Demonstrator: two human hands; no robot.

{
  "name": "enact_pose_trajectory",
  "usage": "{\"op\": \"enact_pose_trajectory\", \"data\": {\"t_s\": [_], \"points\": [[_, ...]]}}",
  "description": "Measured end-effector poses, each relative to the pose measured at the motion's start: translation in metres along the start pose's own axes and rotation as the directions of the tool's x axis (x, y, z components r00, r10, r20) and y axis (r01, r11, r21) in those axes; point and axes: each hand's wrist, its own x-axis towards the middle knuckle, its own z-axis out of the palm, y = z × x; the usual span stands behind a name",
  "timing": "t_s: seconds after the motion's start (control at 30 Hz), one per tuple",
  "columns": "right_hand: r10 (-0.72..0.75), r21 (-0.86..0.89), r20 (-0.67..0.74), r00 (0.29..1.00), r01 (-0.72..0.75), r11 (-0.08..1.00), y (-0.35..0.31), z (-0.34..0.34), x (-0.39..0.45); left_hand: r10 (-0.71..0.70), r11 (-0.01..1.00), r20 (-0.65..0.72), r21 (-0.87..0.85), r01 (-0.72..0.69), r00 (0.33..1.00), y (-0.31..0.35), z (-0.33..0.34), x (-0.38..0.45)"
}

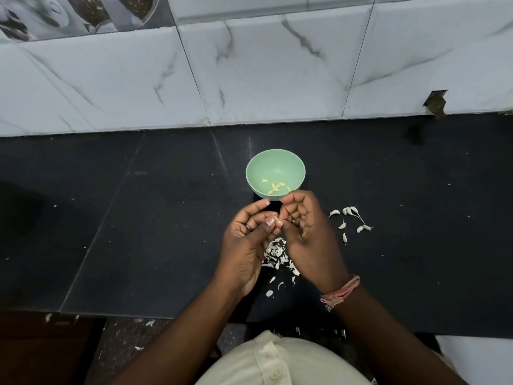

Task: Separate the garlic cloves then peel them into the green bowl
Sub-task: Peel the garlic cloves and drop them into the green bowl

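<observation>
A single garlic clove (273,218) is pinched between the two hands, just near of the green bowl (275,165). The left hand (247,237) is curled around the clove, with its thumb pressed against it, so this grip is clamped on the clove. The right hand (306,226) is curled as well, with its fingertips brought onto the same clove from the right.

A ring (248,227) is seen on a finger of the left hand, and a pink thread band (340,292) is worn at the right wrist.

Several peeled cloves (274,187) are contained in the bowl, which is placed on the dark surface (138,218), just far of the hands. A pile of white skins (277,254) is located on the surface under and near of the hands. A loose group of unpeeled cloves (349,220) is located to the right of the right hand. A marbled tile wall (249,73) is seen along the far edge.
</observation>
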Motion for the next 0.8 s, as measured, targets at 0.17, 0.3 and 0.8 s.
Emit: {"op": "enact_pose_trajectory", "data": {"t_s": [0.17, 0.3, 0.8], "points": [[-0.013, -0.124, -0.021, 1.0, 0.01, 0.992, 0.002, 0.001, -0.002, -0.009, 1.0, -0.033, -0.008, 0.009, 0.999, -0.003, 0.001, 0.002], [-0.022, -0.161, -0.051, 0.998, 0.014, 0.987, 0.001, 0.001, -0.001, -0.006, 1.0, -0.055, -0.03, 0.004, 0.998, -0.003, 0.001, 0.004], [-0.086, -0.215, -0.04, 0.996, 0.075, 0.974, -0.008, -0.004, -0.002, 0.036, 0.999, -0.061, 0.012, -0.035, 0.997, 0.0, 0.003, 0.002]]}}
